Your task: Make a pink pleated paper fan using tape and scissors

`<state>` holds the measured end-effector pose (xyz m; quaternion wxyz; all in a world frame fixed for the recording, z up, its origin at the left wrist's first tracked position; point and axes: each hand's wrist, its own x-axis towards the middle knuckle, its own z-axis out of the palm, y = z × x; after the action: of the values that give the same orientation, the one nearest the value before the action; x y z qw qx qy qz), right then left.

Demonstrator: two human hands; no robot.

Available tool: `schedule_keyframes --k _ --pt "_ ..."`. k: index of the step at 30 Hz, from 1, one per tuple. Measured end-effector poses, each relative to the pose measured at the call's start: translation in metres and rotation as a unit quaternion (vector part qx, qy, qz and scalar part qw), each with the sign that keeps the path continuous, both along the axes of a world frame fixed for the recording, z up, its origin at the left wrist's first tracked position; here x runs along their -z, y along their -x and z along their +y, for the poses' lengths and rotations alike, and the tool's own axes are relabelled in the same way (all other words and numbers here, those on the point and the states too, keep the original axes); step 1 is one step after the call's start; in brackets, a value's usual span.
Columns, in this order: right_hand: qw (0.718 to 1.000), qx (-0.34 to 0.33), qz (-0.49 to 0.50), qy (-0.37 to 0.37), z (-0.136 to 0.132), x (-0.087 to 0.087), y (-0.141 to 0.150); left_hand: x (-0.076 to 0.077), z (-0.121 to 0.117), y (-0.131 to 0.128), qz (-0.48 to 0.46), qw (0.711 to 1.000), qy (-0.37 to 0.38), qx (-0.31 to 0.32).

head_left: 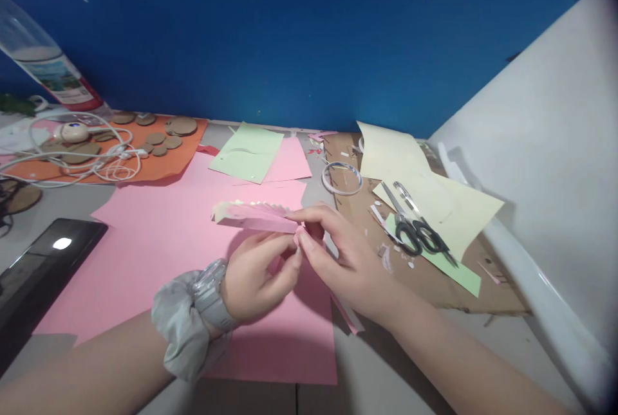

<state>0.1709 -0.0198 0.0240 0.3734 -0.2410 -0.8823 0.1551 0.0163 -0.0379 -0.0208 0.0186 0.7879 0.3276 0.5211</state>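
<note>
A pink paper strip [255,221] with a row of pleats along its far edge is held above the large pink sheet [193,254]. My left hand [263,267], with a grey watch and a scrunchie at the wrist, pinches the strip's right end from the near side. From the right, my right hand [338,248] closes its thumb and fingers on the same end, where a small pink curl shows between the fingertips. A narrow loose strip [346,315] shows below my right hand.
Black-handled scissors [410,235] and a pale yellow sheet [434,193] lie on cardboard at right, beside a tape roll [342,178]. Green paper [246,151] lies behind the strip. At left are a phone [48,267], white cable [120,157], cardboard discs [181,125] and a bottle [53,67].
</note>
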Motion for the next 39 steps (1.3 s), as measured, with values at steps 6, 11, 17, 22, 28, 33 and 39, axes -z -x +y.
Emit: schedule_keyframes --k 6,11,17,22,28,33,39 --pt "0.997 0.064 0.041 -0.006 0.005 -0.016 -0.011 0.003 0.004 0.001 -0.125 0.981 0.127 0.072" --pt "0.973 0.056 -0.163 0.156 0.004 -0.030 -0.042 0.001 0.014 0.001 -0.299 0.924 0.213 0.104" --pt "0.964 0.068 -0.140 0.214 -0.001 -0.005 -0.035 -0.002 0.017 0.000 -0.363 0.890 0.239 0.136" --pt "0.941 -0.041 0.080 0.326 0.008 0.021 -0.016 0.004 0.008 -0.005 -0.106 0.944 0.260 0.172" --pt "0.879 -0.134 0.217 0.402 0.010 0.036 -0.007 0.002 0.002 -0.012 -0.055 0.944 0.276 0.171" --pt "0.873 -0.159 0.211 0.409 0.012 0.039 -0.006 0.000 0.002 -0.013 -0.093 0.920 0.302 0.232" --pt "0.927 -0.067 0.178 0.322 0.017 0.033 -0.010 0.004 0.004 -0.014 -0.154 0.894 0.345 0.241"
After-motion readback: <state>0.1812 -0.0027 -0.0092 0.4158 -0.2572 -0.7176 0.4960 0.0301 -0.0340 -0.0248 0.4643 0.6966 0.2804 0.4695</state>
